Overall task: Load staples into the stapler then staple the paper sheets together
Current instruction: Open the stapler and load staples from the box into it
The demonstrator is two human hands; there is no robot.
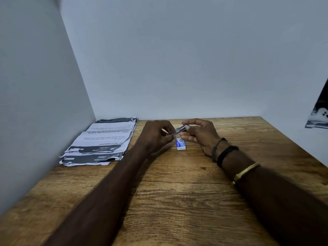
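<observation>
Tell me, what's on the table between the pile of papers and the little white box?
Only the left hand and forearm cross above it in the head view; the wooden table there looks bare.

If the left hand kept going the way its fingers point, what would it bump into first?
Probably the small metal stapler held by the right hand. The left hand points its fingertips toward it and is already at its near end. The staple box lies lower, on the table.

Small metallic stapler (180, 130) held aloft; paper sheets (101, 142) stacked far-left — staple box (180, 144) beneath
</observation>
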